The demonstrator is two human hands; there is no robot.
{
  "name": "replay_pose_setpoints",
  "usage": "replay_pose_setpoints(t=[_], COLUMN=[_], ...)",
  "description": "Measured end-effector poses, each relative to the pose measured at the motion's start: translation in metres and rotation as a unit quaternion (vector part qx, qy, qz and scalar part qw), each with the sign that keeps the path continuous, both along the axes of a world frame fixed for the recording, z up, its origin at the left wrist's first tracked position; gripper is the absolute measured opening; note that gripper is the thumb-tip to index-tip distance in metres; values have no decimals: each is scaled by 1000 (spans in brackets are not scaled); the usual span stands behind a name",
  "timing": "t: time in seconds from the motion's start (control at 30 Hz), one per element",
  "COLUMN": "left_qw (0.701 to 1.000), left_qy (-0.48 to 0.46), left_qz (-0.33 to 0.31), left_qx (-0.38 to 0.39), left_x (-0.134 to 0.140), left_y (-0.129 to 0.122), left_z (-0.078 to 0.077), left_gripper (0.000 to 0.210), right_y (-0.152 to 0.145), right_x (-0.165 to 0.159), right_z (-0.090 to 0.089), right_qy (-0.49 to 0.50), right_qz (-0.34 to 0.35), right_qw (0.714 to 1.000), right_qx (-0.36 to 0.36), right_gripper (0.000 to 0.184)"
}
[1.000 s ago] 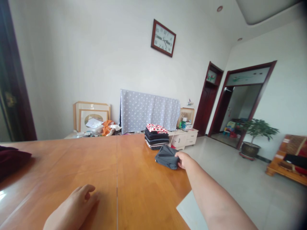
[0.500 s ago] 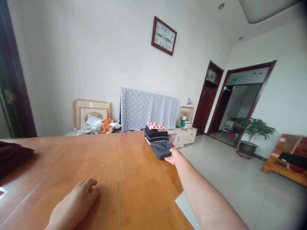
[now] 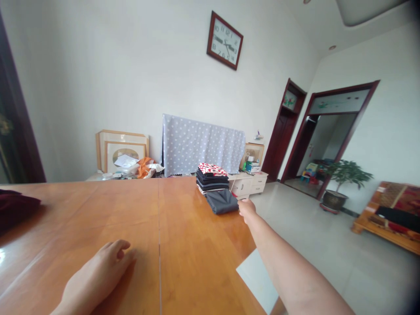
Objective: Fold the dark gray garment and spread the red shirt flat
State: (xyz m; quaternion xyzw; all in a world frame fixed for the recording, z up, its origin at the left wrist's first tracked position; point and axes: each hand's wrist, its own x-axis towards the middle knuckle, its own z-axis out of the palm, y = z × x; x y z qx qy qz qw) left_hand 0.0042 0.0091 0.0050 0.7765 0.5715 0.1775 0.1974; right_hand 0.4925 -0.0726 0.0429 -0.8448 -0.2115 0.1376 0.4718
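Observation:
A folded dark grey garment (image 3: 222, 201) lies on the wooden table (image 3: 193, 258), in front of a stack of folded clothes (image 3: 212, 180) with a red-and-white patterned piece on top. My right hand (image 3: 247, 209) is just at the garment's right edge, its fingers curled together with nothing visible in them. Whether the fingertips still touch the cloth is hard to make out. Low over the near left of the table, my left hand (image 3: 101, 271) is empty, its fingers loosely bent and a little apart.
A dark maroon cloth (image 3: 18, 209) lies at the table's left. Under my right forearm is a pale flat sheet (image 3: 259, 280) at the table's edge. Beyond stand a white cabinet (image 3: 251, 185), a polka-dot cover (image 3: 203, 144) and a potted plant (image 3: 334, 199).
My right hand has slid right, off the grey garment's corner, and its fingers have come away from it. The garment stays by the stack. The view has tilted slightly downward.

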Motion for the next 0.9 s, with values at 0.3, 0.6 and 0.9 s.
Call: replay_pose_setpoints(t=[0.3, 0.6, 0.9], left_qw=[1000, 1000, 1000], left_qy=[9, 13, 9], left_qz=[8, 8, 3], left_qx=[-8, -14, -11], left_x=[0, -3, -2], left_y=[0, 4, -1], left_z=[-1, -6, -1], left_gripper=[49, 50, 49], right_y=[17, 52, 55], right_x=[-25, -71, -66], right_z=[5, -14, -16], right_qy=[-264, -347, -398], right_qz=[50, 166, 203], right_qw=[961, 914, 870], right_qx=[-59, -130, -209], right_gripper=[30, 37, 34])
